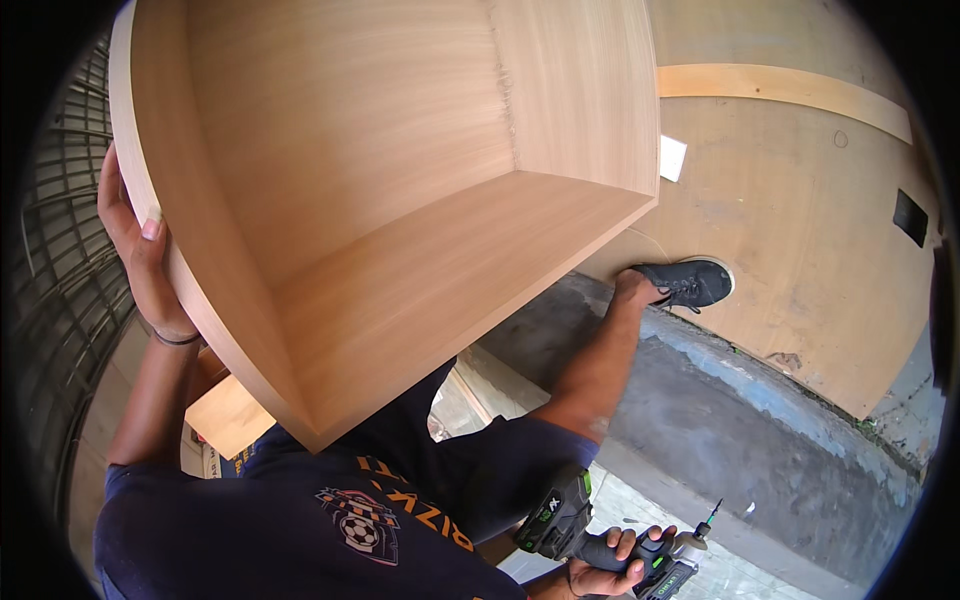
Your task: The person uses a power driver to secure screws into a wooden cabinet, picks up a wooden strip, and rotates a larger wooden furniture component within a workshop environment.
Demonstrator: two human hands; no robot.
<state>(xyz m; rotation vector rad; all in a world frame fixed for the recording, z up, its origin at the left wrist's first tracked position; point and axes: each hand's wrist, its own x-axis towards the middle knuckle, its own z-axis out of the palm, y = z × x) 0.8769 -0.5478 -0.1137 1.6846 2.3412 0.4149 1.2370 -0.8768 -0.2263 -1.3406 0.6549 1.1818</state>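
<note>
A large open box of light wood-grain board, like a cabinet carcass (430, 260), fills the upper middle, its open side turned toward me and tilted. My left hand (140, 245) is closed round its left edge, the thumb on the front rim and the fingers behind, partly hidden. Low at the right, my right hand (608, 572) is wrapped round the grip of a black cordless driver (560, 522) with green accents. A bit (714, 514) sticks out of its chuck, pointing up and right, away from the box.
A grey concrete ledge (720, 420) runs below a plywood sheet (780, 240), on which a black shoe (690, 283) rests. A wood strip (790, 85) crosses the sheet. Wire mesh (65, 240) stands at far left; a wooden piece (230, 415) lies beneath the box.
</note>
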